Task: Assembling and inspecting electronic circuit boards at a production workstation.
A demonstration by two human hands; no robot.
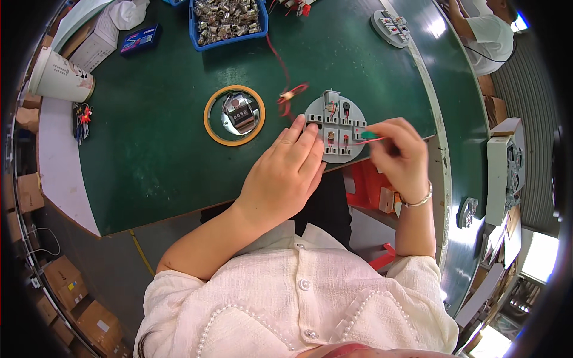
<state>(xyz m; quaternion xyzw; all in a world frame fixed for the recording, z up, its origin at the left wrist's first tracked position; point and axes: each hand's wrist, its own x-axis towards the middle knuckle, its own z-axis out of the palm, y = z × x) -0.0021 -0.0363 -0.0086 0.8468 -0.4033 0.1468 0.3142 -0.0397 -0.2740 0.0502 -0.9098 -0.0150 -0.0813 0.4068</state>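
A round light-grey board (356,156) with small components and white terminal blocks lies near the table's front edge. My left hand (279,170) rests on its left side, fingers close together and bent slightly over the rim. At the right side my right hand (401,149) is closed in a pinch on a thin red wire (371,141). A small green piece (368,135) shows by those fingertips; its kind cannot be made out. Left of the board lies a yellow-orange ring (208,122) around a shiny metal part with a dark counter-like block (241,113).
A bundled red cable (287,95) lies behind my left hand. Farther back is a blue bin (197,45) of small metal parts. A paper cup (62,77) and blue box (140,39) are at the left. Another round assembly (391,28) sits far right, near a person (486,39).
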